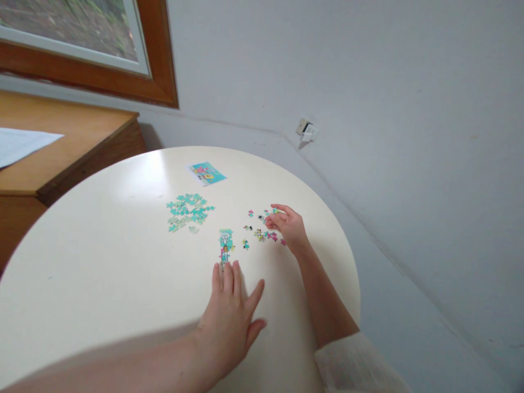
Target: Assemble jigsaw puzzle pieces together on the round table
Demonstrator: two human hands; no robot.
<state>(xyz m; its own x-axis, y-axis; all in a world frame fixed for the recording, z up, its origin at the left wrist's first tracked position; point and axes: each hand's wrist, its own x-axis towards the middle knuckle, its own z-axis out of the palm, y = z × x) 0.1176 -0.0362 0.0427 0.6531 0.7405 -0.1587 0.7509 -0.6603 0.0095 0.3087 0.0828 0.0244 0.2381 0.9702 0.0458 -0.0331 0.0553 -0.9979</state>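
A small joined strip of jigsaw puzzle (225,240) with a cartoon figure lies on the white table. My left hand (227,316) rests flat with fingers stretched out, its fingertips at the strip's near end, hiding that end. To the right, my right hand (289,228) hovers low over a loose group of pink, yellow and teal puzzle pieces (259,234). Its thumb and a finger come together in a pinch; whatever is between them is too small to make out. One separate puzzle piece (245,244) lies between the strip and that group.
A heap of teal and pale green puzzle pieces (186,210) lies left of the strip. Farther back is a colourful picture card (208,173). The round table (123,284) stands by a wall with a socket (303,127); a wooden cabinet (94,128) is at left.
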